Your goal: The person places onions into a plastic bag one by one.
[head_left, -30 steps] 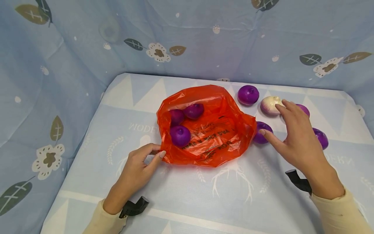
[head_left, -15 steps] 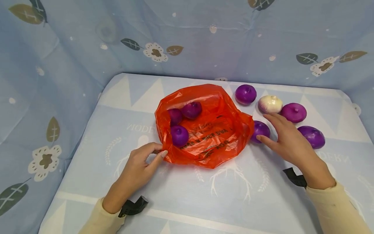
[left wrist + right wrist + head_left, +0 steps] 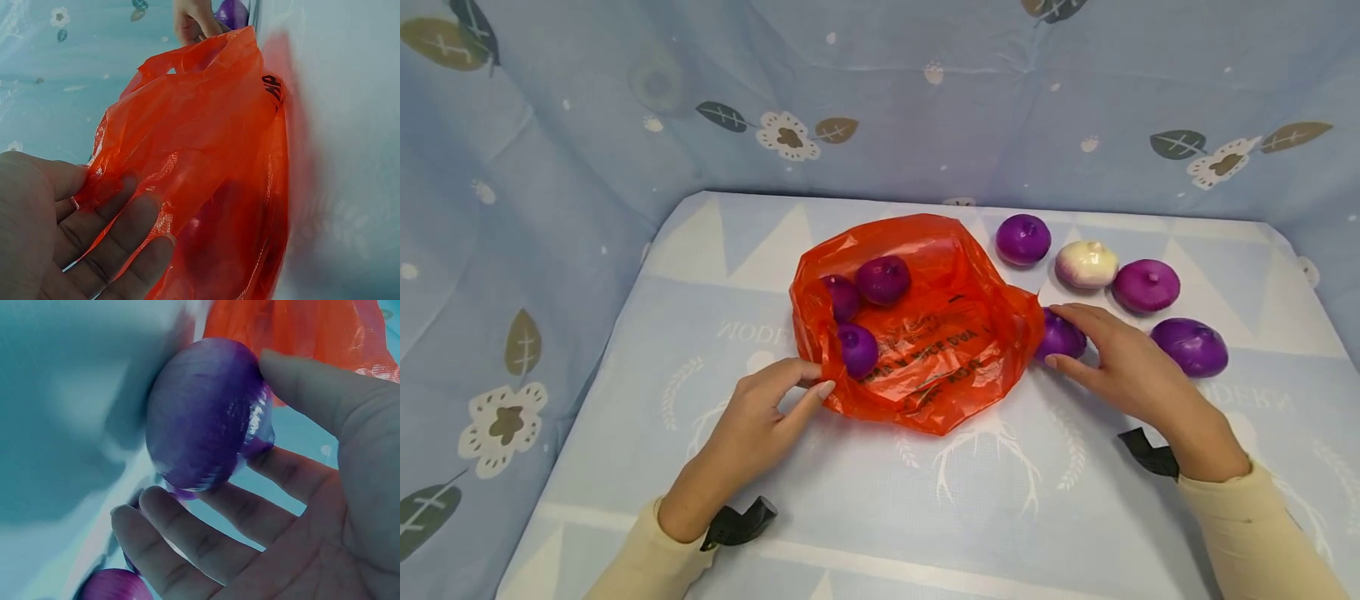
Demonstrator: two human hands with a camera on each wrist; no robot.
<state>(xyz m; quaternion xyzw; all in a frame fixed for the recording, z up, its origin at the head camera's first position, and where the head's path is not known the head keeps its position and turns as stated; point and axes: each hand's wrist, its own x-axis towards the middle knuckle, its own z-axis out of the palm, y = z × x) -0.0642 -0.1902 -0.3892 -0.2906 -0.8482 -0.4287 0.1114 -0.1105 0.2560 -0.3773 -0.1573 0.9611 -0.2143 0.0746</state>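
My left hand (image 3: pixel 756 417) pinches the near-left rim of a red plastic bag (image 3: pixel 917 400) between thumb and fingers; the left wrist view shows the thin film (image 3: pixel 181 119) over the fingers. The bag lies with its mouth open, and three purple onions, one of them the front onion (image 3: pixel 857 350), sit inside at its left. At the bag's right edge my right hand (image 3: pixel 1127 367) has thumb and fingers around a purple onion (image 3: pixel 1060 335). Seen from the right wrist, thumb and fingertips touch this glossy onion (image 3: pixel 200 419), which is still beside the bag.
Right of the bag lie a purple onion (image 3: pixel 1023 239) at the back, a whitish onion (image 3: pixel 1086 265), a magenta onion (image 3: pixel 1146 286) and a purple onion (image 3: pixel 1190 347). A patterned cloth (image 3: pixel 880 517) covers the table; a blue curtain (image 3: pixel 880 100) hangs behind and at the left.
My right hand has come down and left from above the loose onions and closed around the purple onion beside the bag. My left hand has kept its pinch on the bag's rim.
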